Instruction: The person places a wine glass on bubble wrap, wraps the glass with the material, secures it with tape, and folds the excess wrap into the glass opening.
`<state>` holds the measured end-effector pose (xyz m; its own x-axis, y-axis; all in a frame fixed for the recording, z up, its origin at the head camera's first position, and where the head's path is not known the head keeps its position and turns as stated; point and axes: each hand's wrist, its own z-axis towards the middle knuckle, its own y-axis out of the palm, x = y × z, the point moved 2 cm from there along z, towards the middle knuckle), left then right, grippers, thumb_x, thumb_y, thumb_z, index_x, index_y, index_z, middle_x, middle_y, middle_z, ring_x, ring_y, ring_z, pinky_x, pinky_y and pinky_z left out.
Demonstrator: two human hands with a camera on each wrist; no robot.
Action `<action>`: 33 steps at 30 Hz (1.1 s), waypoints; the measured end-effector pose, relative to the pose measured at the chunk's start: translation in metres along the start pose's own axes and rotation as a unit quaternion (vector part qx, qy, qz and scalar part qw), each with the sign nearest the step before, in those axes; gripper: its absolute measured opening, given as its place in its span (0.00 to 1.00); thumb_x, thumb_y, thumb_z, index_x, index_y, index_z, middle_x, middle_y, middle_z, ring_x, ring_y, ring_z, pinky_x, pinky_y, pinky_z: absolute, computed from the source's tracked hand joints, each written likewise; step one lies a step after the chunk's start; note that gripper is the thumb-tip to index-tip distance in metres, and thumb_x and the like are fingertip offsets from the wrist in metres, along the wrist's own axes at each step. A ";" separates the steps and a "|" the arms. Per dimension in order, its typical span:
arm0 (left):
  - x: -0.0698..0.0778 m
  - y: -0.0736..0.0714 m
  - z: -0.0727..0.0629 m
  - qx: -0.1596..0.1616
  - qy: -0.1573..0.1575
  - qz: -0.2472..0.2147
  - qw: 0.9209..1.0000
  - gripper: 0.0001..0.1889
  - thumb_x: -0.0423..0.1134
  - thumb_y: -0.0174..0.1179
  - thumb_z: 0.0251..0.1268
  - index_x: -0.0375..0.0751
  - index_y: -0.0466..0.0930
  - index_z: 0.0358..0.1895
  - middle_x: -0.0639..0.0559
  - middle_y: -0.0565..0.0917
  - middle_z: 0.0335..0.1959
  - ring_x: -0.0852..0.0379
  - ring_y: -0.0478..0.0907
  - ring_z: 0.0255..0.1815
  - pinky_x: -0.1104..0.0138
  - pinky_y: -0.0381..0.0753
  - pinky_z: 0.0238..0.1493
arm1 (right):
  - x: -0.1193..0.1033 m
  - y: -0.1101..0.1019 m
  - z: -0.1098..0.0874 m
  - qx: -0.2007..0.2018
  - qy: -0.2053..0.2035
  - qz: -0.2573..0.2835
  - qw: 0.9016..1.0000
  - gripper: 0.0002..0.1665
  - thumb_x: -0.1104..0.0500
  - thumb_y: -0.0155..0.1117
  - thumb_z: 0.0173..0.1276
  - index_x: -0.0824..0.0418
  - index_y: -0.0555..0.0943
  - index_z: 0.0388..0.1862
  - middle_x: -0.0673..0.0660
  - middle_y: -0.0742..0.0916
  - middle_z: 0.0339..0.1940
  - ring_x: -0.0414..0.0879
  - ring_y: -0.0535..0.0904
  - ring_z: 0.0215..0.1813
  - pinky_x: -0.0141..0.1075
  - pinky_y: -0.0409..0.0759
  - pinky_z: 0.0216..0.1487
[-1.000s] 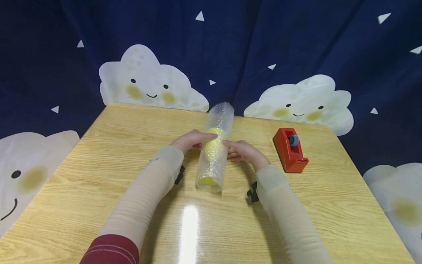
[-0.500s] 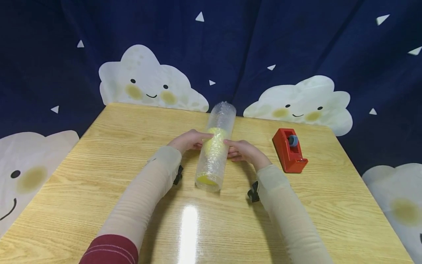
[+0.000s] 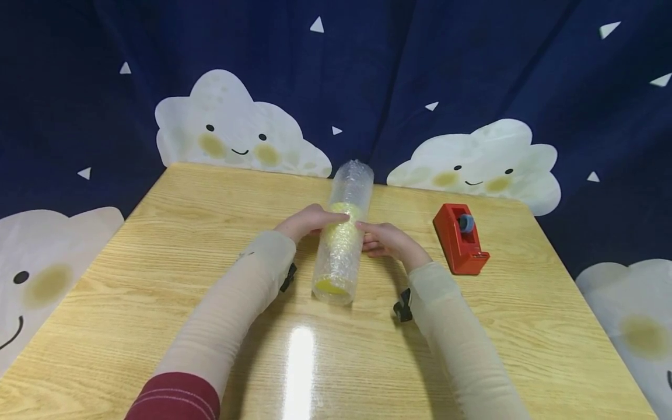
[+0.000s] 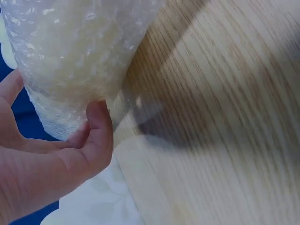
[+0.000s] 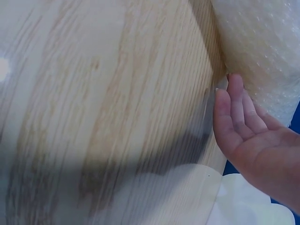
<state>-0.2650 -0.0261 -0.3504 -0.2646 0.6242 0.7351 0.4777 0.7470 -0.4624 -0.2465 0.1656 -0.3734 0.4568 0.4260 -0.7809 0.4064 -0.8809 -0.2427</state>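
A roll of clear bubble wrap point(image 3: 341, 256) wound round a yellow cylinder lies lengthwise on the table, its near end showing a yellow rim. My left hand point(image 3: 312, 221) holds it from the left, thumb across the top. From the right, my right hand point(image 3: 391, 241) grips the same roll, thumb on its upper side and fingers low against the flank. Curled fingers of the left hand point(image 4: 61, 159) touch the wrap point(image 4: 84, 61) in the left wrist view. In the right wrist view, the right hand's fingertips point(image 5: 234, 84) tuck in where the wrap point(image 5: 262, 42) meets the table.
A red tape dispenser point(image 3: 461, 239) with a blue-cored tape roll stands on the wooden table point(image 3: 210, 198), right of the right hand. Behind the table's far edge hangs a dark blue curtain point(image 3: 367, 58) with white clouds.
The roll has shifted slightly left and then back right between the hands. The left thumb drew back and now reaches further over the top again. A loose corner at the near end no longer shows.
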 end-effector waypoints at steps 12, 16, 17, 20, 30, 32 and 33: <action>-0.009 -0.004 0.004 -0.002 -0.005 -0.104 0.995 0.39 0.52 0.61 0.57 0.30 0.59 0.65 0.43 0.69 0.62 0.54 0.72 0.46 0.63 0.73 0.57 | 0.000 -0.001 0.003 0.003 -0.033 0.011 0.999 0.32 0.47 0.50 0.72 0.67 0.66 0.66 0.48 0.83 0.35 0.39 0.80 0.38 0.40 0.78 0.53; -0.008 -0.004 0.003 -0.005 0.000 -0.112 0.994 0.35 0.49 0.58 0.58 0.30 0.62 0.63 0.42 0.70 0.60 0.55 0.72 0.45 0.62 0.74 0.57 | -0.001 0.000 0.003 0.009 -0.043 0.018 0.999 0.32 0.49 0.51 0.72 0.68 0.66 0.66 0.45 0.82 0.30 0.37 0.79 0.35 0.38 0.78 0.51; -0.007 -0.004 0.002 -0.005 -0.001 -0.111 0.994 0.34 0.49 0.58 0.59 0.30 0.62 0.63 0.42 0.70 0.60 0.54 0.71 0.46 0.62 0.74 0.58 | -0.001 0.000 0.003 0.010 -0.044 0.020 0.999 0.32 0.49 0.50 0.72 0.69 0.66 0.66 0.44 0.82 0.29 0.37 0.79 0.34 0.37 0.79 0.50; -0.006 -0.002 0.001 -0.007 -0.001 -0.104 0.995 0.37 0.52 0.58 0.58 0.29 0.61 0.64 0.42 0.70 0.61 0.51 0.72 0.52 0.60 0.72 0.60 | -0.001 0.001 0.002 0.016 -0.046 0.027 0.998 0.31 0.50 0.50 0.73 0.69 0.66 0.66 0.43 0.82 0.27 0.36 0.79 0.32 0.35 0.79 0.46; -0.008 0.002 -0.002 0.006 0.007 -0.060 0.998 0.46 0.59 0.61 0.54 0.26 0.56 0.66 0.40 0.69 0.62 0.49 0.71 0.58 0.58 0.69 0.63 | 0.003 0.001 0.006 0.047 -0.053 0.056 0.996 0.29 0.53 0.53 0.72 0.69 0.67 0.65 0.42 0.82 0.21 0.34 0.78 0.29 0.28 0.79 0.36; -0.008 0.002 -0.003 0.003 0.004 -0.062 0.998 0.45 0.58 0.61 0.55 0.28 0.56 0.66 0.41 0.69 0.61 0.50 0.71 0.55 0.57 0.69 0.63 | 0.003 0.001 0.006 0.055 -0.054 0.057 0.995 0.29 0.54 0.54 0.71 0.69 0.67 0.65 0.42 0.81 0.20 0.34 0.78 0.27 0.28 0.79 0.34; -0.007 0.002 -0.003 0.000 0.003 -0.063 0.998 0.45 0.58 0.60 0.55 0.28 0.57 0.66 0.41 0.70 0.61 0.50 0.70 0.53 0.57 0.69 0.63 | 0.003 0.001 0.006 0.058 -0.054 0.056 0.995 0.29 0.54 0.54 0.71 0.69 0.68 0.65 0.42 0.81 0.19 0.34 0.77 0.27 0.28 0.79 0.34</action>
<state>-0.2593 -0.0297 -0.3552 -0.3172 0.5236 0.7907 0.4404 0.8197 -0.3662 -0.2496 0.1646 -0.3793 0.4034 0.3036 -0.8632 0.2600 -0.9425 -0.2099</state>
